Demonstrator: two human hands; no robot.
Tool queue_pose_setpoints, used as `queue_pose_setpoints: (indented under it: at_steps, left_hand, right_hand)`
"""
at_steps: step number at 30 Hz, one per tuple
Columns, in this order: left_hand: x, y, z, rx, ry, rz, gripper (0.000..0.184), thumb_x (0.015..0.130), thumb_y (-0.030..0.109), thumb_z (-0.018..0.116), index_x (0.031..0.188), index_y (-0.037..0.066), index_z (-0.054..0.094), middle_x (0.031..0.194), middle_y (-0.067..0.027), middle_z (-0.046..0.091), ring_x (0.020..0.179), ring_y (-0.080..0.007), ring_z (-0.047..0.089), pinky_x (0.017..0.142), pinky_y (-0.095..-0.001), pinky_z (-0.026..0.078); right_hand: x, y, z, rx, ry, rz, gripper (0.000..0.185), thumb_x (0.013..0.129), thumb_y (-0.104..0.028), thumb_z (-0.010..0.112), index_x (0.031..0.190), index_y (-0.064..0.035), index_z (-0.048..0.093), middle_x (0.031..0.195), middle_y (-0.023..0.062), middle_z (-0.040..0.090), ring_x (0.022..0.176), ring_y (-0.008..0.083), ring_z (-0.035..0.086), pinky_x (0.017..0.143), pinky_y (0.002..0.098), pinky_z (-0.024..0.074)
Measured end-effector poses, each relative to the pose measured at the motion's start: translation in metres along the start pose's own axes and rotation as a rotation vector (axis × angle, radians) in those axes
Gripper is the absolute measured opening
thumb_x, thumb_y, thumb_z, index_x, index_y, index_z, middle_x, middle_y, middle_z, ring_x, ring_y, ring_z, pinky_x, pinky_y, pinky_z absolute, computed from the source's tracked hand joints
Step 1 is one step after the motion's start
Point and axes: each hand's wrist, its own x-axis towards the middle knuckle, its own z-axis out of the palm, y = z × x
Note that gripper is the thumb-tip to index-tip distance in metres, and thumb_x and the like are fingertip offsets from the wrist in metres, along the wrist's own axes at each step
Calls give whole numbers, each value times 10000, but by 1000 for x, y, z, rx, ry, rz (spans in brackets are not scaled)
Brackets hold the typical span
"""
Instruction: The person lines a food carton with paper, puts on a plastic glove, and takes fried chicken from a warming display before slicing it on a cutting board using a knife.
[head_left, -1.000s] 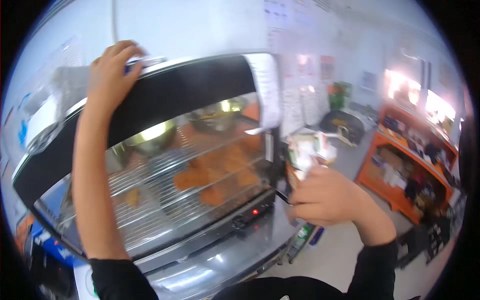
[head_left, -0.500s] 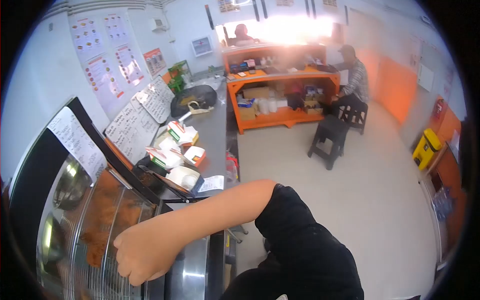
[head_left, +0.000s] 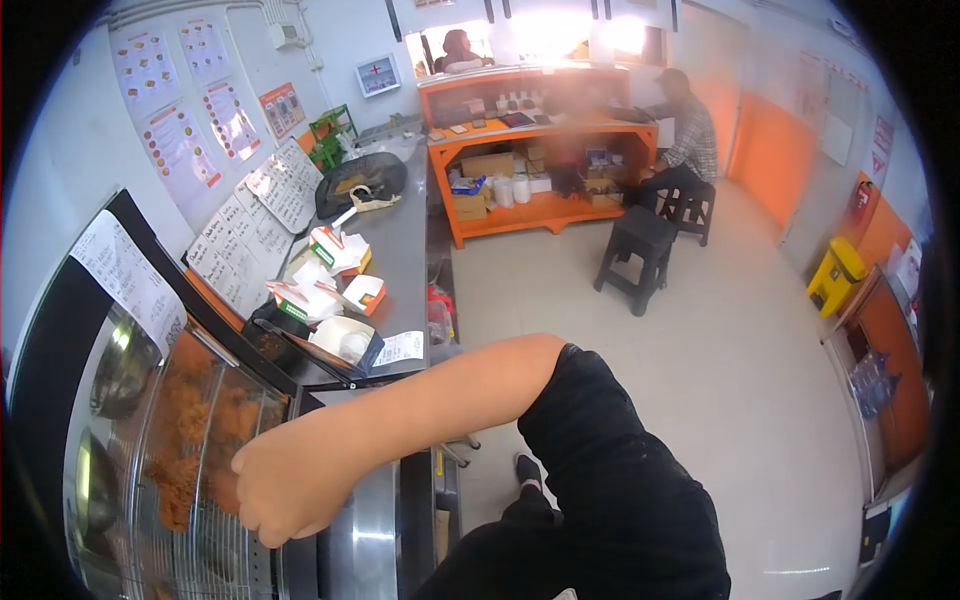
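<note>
My right hand [head_left: 290, 485] reaches across to the left from a black sleeve [head_left: 620, 460], back of the hand toward me and fingers curled closed. What the fingers hold, if anything, is hidden behind the hand. It is at the open side of a food display warmer with wire racks [head_left: 220, 550]. Beside and beyond the hand, brown breaded pieces that look like fried chicken [head_left: 180, 470] lie on the racks. A handwritten paper sheet [head_left: 130, 275] hangs on the warmer's dark frame. My left hand is out of view.
A metal counter [head_left: 400, 270] carries open food boxes [head_left: 345, 340], a receipt [head_left: 402, 347] and a black bag [head_left: 365, 180]. Whiteboards [head_left: 235, 245] lean at the wall. Farther off are an orange shelf counter [head_left: 540, 220], a black stool [head_left: 640, 245] and a seated person [head_left: 690, 135].
The camera view has shifted, so the room sits further left and slightly higher. My right hand stays closed at the racks. A foot has come into view below.
</note>
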Motion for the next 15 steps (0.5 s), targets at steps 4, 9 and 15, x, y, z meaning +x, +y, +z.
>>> queue_pose_setpoints:
  at_steps: [4, 9, 15]
  left_hand:
    - [2, 14, -20, 47, -24, -180, 160, 866, 83, 490, 949, -29, 571, 1000, -202, 581, 888, -362, 567, 805, -420, 455]
    - [-6, 25, -39, -66, 81, -133, 136, 871, 110, 541, 945, 0, 568, 990, -189, 573, 865, -335, 579, 764, -405, 475]
    - [-6, 42, -47, -63, 118, 142, 181, 870, 137, 613, 1009, 32, 565, 971, -168, 587, 883, -298, 591, 719, -388, 487]
  right_hand:
    - [9, 5, -11, -50, -35, -31, 157, 789, -221, 551, 737, -113, 652, 745, 29, 616, 740, 223, 625, 655, 359, 447]
    - [49, 24, -43, -198, -89, -100, 174, 772, -249, 563, 730, -117, 669, 725, 46, 622, 763, 243, 635, 605, 387, 476]
    - [143, 79, -97, -465, 526, 83, 191, 722, -275, 607, 803, -122, 688, 815, 68, 642, 837, 258, 633, 659, 411, 496]
